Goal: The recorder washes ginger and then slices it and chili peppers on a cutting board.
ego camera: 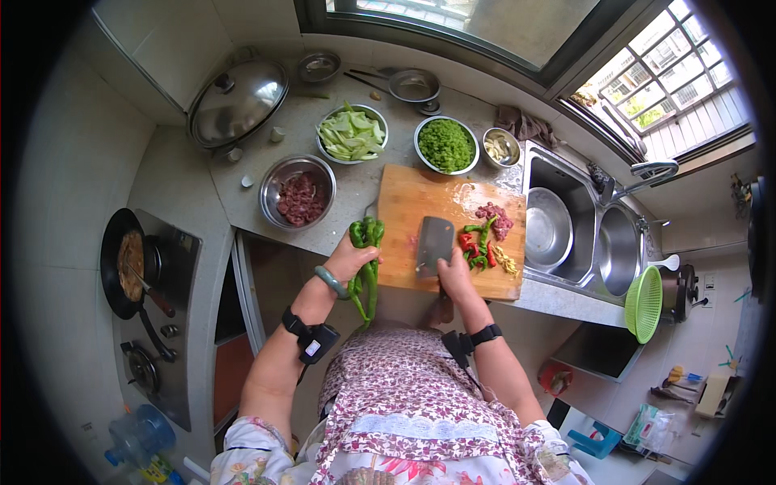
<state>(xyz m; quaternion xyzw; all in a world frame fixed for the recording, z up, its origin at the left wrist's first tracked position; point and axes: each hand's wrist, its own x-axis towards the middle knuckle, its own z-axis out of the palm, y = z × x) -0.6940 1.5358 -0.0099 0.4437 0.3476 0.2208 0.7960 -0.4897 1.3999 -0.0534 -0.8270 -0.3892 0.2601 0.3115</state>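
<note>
My left hand (350,259) grips a bunch of long green peppers (367,273), held at the left edge of the wooden cutting board (403,188). A Chinese cleaver (435,242) is in my right hand (456,276), its broad blade over the board. To the right of the blade lie red and green chili pieces (482,245). Behind them is a small heap of raw meat (496,219), and beside them are pale yellowish pieces (504,260), perhaps ginger or garlic. A steel bowl of raw meat (301,199) stands left of the board.
Behind the board stand bowls of sliced green vegetable (351,134), chopped green vegetable (447,145) and garlic (501,148). A steel double sink (585,209) lies right. On the stove at left, a frying pan (115,303) holds a browned flat food (130,260) and a spatula.
</note>
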